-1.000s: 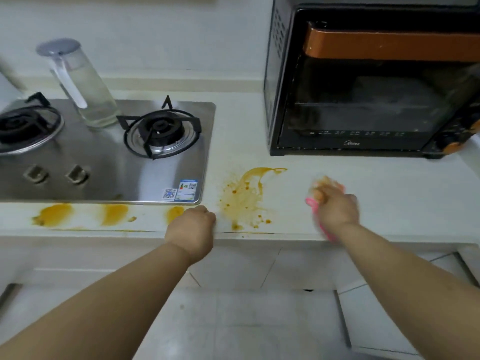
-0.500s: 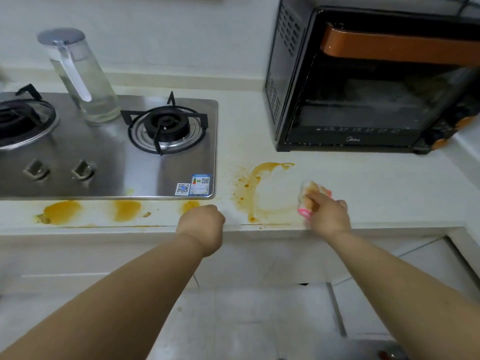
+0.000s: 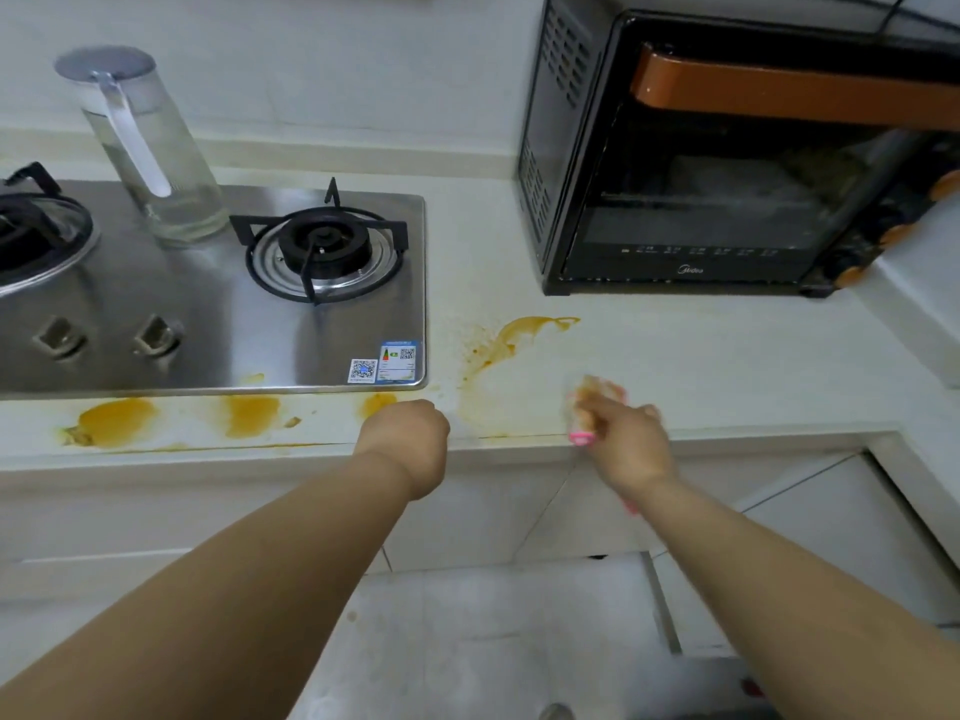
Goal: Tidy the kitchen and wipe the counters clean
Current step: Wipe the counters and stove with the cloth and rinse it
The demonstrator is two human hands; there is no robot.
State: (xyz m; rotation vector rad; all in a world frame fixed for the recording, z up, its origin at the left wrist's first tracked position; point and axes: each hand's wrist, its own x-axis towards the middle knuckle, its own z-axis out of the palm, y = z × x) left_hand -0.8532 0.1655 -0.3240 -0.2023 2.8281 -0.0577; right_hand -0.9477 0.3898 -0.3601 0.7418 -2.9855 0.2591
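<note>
My right hand (image 3: 626,439) grips a pink cloth (image 3: 597,400), stained orange, and presses it on the pale counter (image 3: 727,366) near the front edge. To its upper left lies an orange sauce smear (image 3: 524,332), with a faint wiped patch below it. Three more orange blotches (image 3: 119,420) sit along the counter's front strip under the hob. My left hand (image 3: 410,439) is curled into a fist, holds nothing, and rests at the counter's front edge beside the rightmost blotch.
A steel gas hob (image 3: 208,304) fills the left, with a glass water jug (image 3: 150,148) standing on it. A black toaster oven (image 3: 727,163) stands at the back right. White cabinet fronts (image 3: 519,511) and a tiled floor lie below.
My right hand swept the cloth left through the spill and back right; the lower splatter is gone, leaving a faint trace. My left hand stayed put.
</note>
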